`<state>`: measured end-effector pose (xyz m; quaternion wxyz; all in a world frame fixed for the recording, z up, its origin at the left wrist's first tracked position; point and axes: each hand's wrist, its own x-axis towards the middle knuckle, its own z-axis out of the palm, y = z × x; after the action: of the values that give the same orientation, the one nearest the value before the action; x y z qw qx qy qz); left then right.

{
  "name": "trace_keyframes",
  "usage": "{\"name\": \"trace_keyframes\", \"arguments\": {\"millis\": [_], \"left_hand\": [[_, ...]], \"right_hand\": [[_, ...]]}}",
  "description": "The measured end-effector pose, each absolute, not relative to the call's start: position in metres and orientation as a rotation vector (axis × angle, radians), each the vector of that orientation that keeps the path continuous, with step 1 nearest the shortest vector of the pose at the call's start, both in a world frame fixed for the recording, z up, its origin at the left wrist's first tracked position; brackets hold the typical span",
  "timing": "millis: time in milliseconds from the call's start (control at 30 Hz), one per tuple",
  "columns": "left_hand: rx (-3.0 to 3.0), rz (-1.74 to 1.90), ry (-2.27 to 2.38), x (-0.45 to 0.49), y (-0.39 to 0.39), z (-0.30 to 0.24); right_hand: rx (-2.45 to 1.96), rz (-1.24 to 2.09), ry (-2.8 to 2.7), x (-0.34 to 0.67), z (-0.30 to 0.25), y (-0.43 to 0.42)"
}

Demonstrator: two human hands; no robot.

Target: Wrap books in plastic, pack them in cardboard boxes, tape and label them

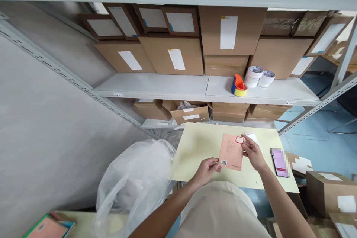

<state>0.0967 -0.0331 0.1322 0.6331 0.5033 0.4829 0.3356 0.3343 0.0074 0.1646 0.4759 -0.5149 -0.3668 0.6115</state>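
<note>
A thin pink booklet (231,152) with printed lines, a barcode at its lower left and a red-bordered sticker at its upper right is held above the pale yellow table (195,148). The fingers of my left hand (206,171) pinch its lower left corner. At the upper right edge, by the sticker, my right hand (253,153) grips it between thumb and fingers. Partly behind my right hand lies a small white pad or stack of labels (252,137). To the right on the table rests a phone (279,162) with a lit, partly blurred screen.
Ahead stands a metal shelf (167,87) with cardboard boxes (178,57), a tape dispenser (239,86) and white tape rolls (255,76). A large plastic bag (134,178) bulges at the table's left. More boxes (329,193) crowd the right; booklets (48,227) lie lower left.
</note>
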Motion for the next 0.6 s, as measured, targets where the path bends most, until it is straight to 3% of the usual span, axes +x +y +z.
{"name": "trace_keyframes", "arguments": {"millis": [433, 600], "left_hand": [[1.035, 0.862, 1.046, 0.098, -0.029, 0.136], [0.873, 0.845, 0.977, 0.101, -0.032, 0.142]], "right_hand": [[-1.216, 1.479, -0.932, 0.338, 0.163, 0.009], [-1.188, 1.339, -1.185, 0.341, 0.168, 0.016]]}}
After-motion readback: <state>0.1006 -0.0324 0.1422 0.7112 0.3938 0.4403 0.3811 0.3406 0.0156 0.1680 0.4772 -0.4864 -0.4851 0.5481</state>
